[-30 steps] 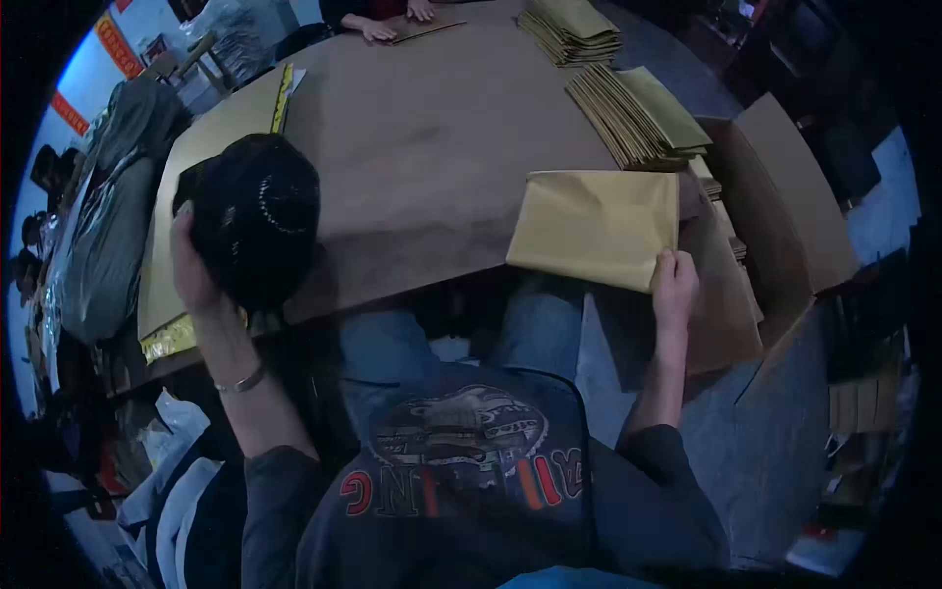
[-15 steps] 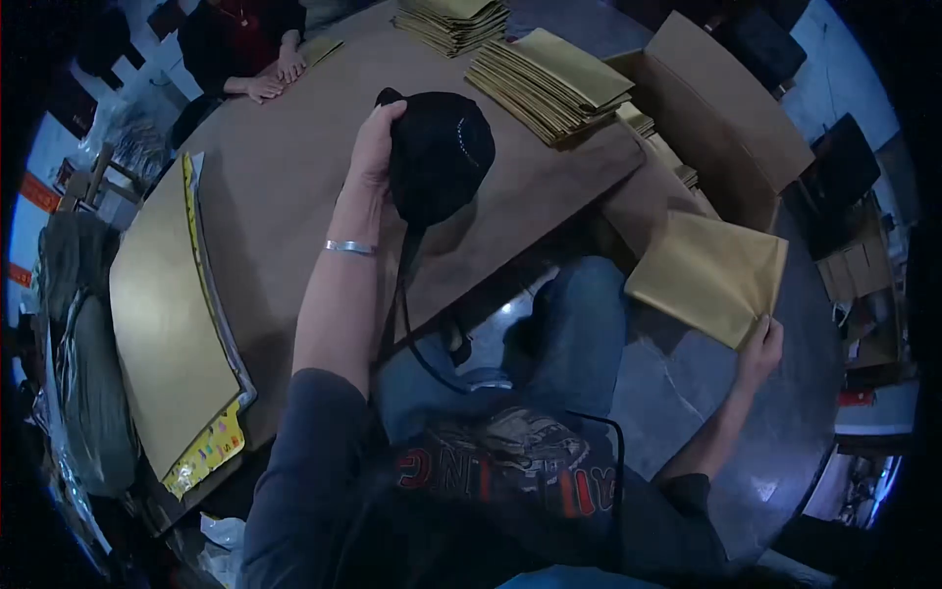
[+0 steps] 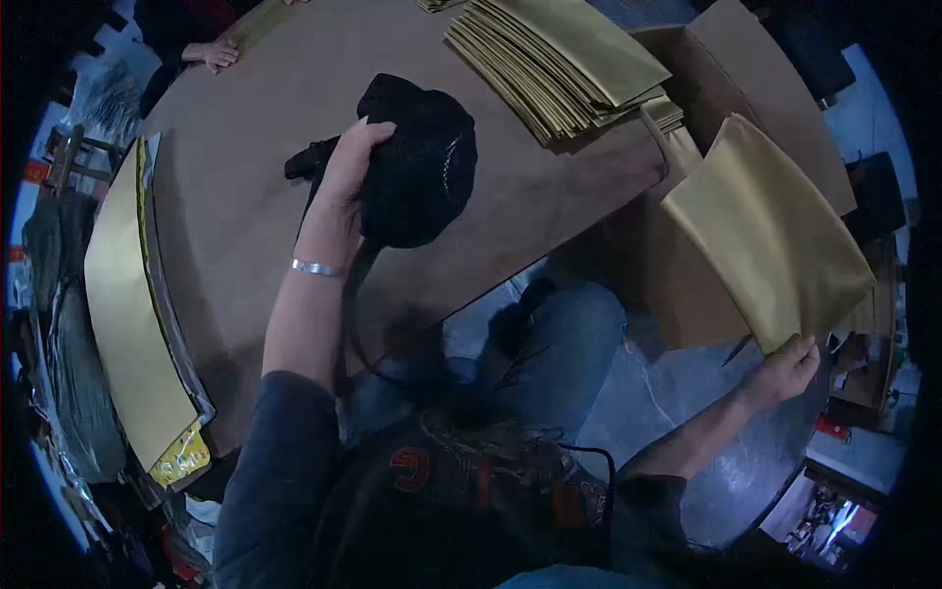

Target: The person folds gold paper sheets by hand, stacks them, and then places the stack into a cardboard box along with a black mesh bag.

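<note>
My left hand [image 3: 345, 167] is wrapped round a black cap [image 3: 420, 162], raised above the brown-covered table [image 3: 255, 187]. Curved pale stitching shows on the cap, and a dark strap trails down from it along my forearm. To the right, my right hand [image 3: 785, 371] pinches a flat gold envelope [image 3: 770, 231] by its lower corner. The envelope is tilted in front of an open cardboard box [image 3: 790, 108], hiding part of it. My thumb shows on the near face; the fingers behind are partly hidden.
A stack of gold envelopes [image 3: 564, 69] lies at the table's far right, beside the box, which holds more gold pieces. A large gold sheet [image 3: 132, 314] lies along the left edge. Another person's hand [image 3: 213, 55] rests at the far left.
The gold envelope has risen and swung upright towards the box with my right hand. My left hand and the cap have shifted slightly left and down as the view moved.
</note>
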`<control>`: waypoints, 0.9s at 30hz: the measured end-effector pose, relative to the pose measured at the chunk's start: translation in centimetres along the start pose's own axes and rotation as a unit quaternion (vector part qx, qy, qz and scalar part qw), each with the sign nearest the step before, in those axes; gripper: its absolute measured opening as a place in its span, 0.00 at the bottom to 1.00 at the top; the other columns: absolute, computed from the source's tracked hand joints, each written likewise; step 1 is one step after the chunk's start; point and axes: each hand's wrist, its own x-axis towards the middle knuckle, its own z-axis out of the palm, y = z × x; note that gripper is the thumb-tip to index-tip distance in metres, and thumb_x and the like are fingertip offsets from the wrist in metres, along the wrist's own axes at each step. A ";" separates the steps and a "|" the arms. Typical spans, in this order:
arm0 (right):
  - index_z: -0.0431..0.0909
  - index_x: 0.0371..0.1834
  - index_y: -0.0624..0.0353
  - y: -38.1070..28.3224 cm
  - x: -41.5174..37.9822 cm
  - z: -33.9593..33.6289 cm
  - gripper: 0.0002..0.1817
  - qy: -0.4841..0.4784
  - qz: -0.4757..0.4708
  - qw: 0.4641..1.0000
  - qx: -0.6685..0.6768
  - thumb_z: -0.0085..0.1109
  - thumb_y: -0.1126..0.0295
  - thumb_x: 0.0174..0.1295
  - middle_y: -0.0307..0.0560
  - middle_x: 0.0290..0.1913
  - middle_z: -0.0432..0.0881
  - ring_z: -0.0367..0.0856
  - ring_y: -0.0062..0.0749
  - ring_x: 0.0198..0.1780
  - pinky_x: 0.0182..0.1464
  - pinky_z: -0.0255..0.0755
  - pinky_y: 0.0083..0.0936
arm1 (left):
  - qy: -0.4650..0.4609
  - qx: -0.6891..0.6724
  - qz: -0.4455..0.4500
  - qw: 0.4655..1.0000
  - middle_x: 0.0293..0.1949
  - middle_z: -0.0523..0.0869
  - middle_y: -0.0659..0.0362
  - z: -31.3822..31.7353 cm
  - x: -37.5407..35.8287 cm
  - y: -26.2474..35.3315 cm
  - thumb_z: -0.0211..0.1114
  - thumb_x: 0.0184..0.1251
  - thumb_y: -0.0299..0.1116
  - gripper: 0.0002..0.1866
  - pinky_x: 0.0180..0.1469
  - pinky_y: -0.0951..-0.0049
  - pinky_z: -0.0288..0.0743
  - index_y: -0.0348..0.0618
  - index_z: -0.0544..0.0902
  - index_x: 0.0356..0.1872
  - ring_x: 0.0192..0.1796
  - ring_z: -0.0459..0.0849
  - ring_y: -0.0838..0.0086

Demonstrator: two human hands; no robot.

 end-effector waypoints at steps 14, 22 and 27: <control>0.75 0.39 0.65 -1.6 -0.4 5.7 0.12 0.005 -0.001 0.999 0.039 0.53 0.66 0.73 0.40 0.32 0.78 0.73 0.20 0.34 0.39 0.72 0.20 | -0.038 0.206 -0.041 0.977 0.58 0.80 0.52 -0.2 -3.1 -1.4 0.79 0.49 0.35 0.39 0.66 0.62 0.69 0.34 0.71 0.63 0.60 0.78 0.63; 0.75 0.39 0.66 -1.9 0.1 8.2 0.12 0.022 0.004 0.998 0.062 0.53 0.65 0.73 0.41 0.33 0.79 0.74 0.22 0.34 0.38 0.73 0.22 | -0.082 0.082 -0.008 0.993 0.65 0.71 0.55 -3.0 -2.3 -2.9 0.81 0.46 0.34 0.50 0.70 0.63 0.62 0.38 0.60 0.71 0.67 0.69 0.64; 0.75 0.40 0.68 -2.0 0.2 8.9 0.13 0.059 -0.012 0.998 -0.002 0.54 0.65 0.72 0.44 0.35 0.80 0.76 0.25 0.36 0.40 0.74 0.23 | -0.059 0.068 -0.017 0.996 0.66 0.71 0.55 -4.2 -2.6 -3.0 0.84 0.40 0.38 0.56 0.69 0.63 0.63 0.37 0.59 0.71 0.67 0.69 0.64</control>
